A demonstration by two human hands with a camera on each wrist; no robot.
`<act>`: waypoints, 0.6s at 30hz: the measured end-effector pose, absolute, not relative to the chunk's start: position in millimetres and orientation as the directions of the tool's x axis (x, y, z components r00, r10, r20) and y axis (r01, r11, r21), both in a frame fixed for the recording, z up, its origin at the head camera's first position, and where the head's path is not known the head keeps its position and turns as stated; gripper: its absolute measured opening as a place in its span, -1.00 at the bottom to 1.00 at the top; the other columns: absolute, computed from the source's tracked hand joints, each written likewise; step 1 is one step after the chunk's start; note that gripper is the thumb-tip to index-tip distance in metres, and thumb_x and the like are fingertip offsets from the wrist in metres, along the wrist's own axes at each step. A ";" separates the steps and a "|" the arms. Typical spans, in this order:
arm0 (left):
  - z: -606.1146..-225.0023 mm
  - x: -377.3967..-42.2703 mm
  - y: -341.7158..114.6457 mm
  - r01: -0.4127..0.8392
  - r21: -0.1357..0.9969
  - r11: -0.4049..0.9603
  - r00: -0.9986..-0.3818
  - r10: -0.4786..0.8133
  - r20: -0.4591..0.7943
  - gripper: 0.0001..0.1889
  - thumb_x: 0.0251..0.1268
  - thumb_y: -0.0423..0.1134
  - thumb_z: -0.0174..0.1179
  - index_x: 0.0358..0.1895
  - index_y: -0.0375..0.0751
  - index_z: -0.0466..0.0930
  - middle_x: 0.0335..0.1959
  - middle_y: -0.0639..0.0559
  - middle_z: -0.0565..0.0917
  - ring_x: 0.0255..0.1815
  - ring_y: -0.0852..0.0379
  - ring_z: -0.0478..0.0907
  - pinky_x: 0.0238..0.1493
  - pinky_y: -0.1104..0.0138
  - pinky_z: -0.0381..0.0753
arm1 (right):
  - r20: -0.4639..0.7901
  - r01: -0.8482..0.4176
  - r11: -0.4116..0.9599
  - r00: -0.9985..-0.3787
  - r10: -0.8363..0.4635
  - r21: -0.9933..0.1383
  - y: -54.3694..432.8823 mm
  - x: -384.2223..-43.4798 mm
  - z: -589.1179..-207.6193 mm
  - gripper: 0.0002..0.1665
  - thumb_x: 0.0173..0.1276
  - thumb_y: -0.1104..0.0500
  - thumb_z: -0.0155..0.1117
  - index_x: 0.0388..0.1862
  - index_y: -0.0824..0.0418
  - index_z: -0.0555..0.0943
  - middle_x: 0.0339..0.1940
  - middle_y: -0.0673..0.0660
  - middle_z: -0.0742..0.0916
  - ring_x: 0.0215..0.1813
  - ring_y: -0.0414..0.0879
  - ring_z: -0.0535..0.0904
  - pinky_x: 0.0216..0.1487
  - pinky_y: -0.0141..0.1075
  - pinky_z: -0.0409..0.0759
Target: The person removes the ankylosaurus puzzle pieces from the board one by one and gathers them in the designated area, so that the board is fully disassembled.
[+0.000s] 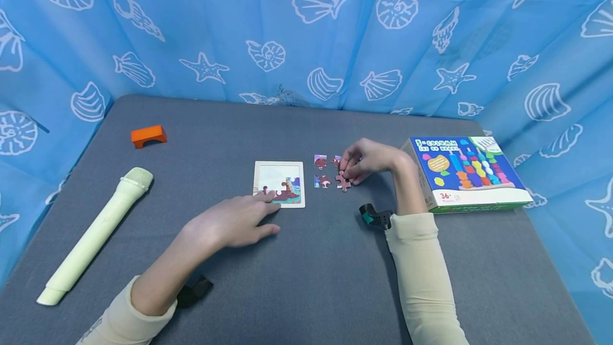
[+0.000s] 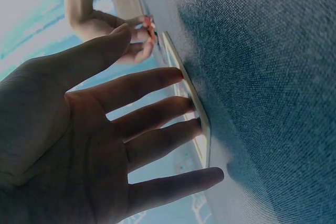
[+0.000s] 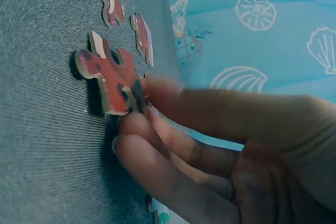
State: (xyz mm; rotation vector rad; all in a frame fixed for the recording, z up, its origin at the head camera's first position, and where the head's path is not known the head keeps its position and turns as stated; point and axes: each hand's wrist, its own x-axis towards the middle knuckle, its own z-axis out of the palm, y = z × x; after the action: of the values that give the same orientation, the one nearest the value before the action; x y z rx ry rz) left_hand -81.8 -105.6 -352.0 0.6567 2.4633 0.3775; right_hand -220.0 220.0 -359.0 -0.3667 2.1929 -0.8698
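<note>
My right hand [image 1: 366, 159] pinches a reddish-brown jigsaw piece [image 3: 107, 80] between thumb and fingertips, tilted close over the table. Beside it lie several loose pieces, among them a purple-edged piece [image 1: 320, 161] and a blue-edged piece [image 1: 322, 181]. To their left is a square puzzle board [image 1: 280, 163] with a pale frame; joined pieces [image 1: 292, 194] fill its lower and right part, the upper left showing its bare base. My left hand [image 1: 234, 221] has its fingers stretched out, with fingertips resting on the board's near left edge. In the left wrist view those fingers spread along the frame [image 2: 202, 114].
A colourful bead-set box [image 1: 471, 172] lies right of my right forearm. On the left are a pale green toy microphone [image 1: 96, 236] and, farther back, an orange arch block [image 1: 149, 136]. A blue shell-print curtain [image 1: 306, 36] hangs behind the grey table [image 1: 325, 281].
</note>
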 end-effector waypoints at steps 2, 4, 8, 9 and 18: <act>-352.1 -82.0 -105.8 0.370 0.394 0.841 -0.724 0.527 -0.445 -0.37 0.66 0.05 0.22 0.61 -0.19 0.46 0.75 -0.20 0.30 0.75 -0.23 0.29 0.67 -0.20 0.36 | -0.520 -0.005 0.737 -0.705 -0.482 -0.676 218.3 -219.0 -357.8 -0.86 0.54 0.31 0.36 -0.04 0.38 0.71 -0.18 0.18 0.80 -0.23 -0.14 0.77 -0.09 -0.25 0.85; -352.3 -82.4 -106.1 0.370 0.393 0.842 -0.724 0.526 -0.446 -0.37 0.66 0.05 0.22 0.61 -0.18 0.45 0.75 -0.19 0.29 0.75 -0.23 0.29 0.67 -0.20 0.35 | -0.503 -0.018 0.742 -0.725 -0.471 -0.670 216.7 -218.4 -356.7 -0.86 0.55 0.28 0.37 -0.06 0.36 0.72 -0.18 0.18 0.80 -0.24 -0.13 0.77 -0.10 -0.26 0.85; -352.4 -82.6 -106.4 0.369 0.392 0.843 -0.725 0.525 -0.446 -0.37 0.66 0.06 0.21 0.61 -0.17 0.45 0.75 -0.19 0.30 0.75 -0.23 0.29 0.67 -0.21 0.35 | -0.463 -0.044 0.723 -0.741 -0.487 -0.690 212.3 -219.0 -356.3 -0.86 0.53 0.28 0.39 -0.05 0.35 0.73 -0.18 0.21 0.81 -0.24 -0.09 0.80 -0.07 -0.21 0.86; -352.4 -82.6 -106.5 0.369 0.392 0.843 -0.724 0.525 -0.446 -0.37 0.66 0.06 0.21 0.61 -0.17 0.45 0.75 -0.19 0.30 0.75 -0.24 0.29 0.67 -0.22 0.35 | -0.454 -0.048 0.709 -0.738 -0.500 -0.704 210.5 -219.2 -356.4 -0.85 0.53 0.28 0.40 -0.04 0.36 0.73 -0.19 0.21 0.81 -0.23 -0.09 0.80 -0.06 -0.19 0.86; -350.8 -83.8 -107.4 0.358 0.396 0.845 -0.718 0.521 -0.461 -0.35 0.67 0.09 0.20 0.63 -0.14 0.43 0.77 -0.15 0.26 0.75 -0.22 0.28 0.68 -0.21 0.34 | -0.337 -0.117 0.552 -0.683 -0.649 -0.826 183.2 -216.4 -359.2 -0.78 0.52 0.27 0.43 0.05 0.37 0.75 -0.20 0.26 0.83 -0.21 0.03 0.84 -0.04 -0.07 0.88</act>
State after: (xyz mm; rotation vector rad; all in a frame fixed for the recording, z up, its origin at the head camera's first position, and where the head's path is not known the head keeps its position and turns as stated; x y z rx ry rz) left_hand -83.8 -107.4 -350.8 0.6407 2.4461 0.3758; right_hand -216.4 183.2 -359.2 -0.6130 2.1515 -1.0806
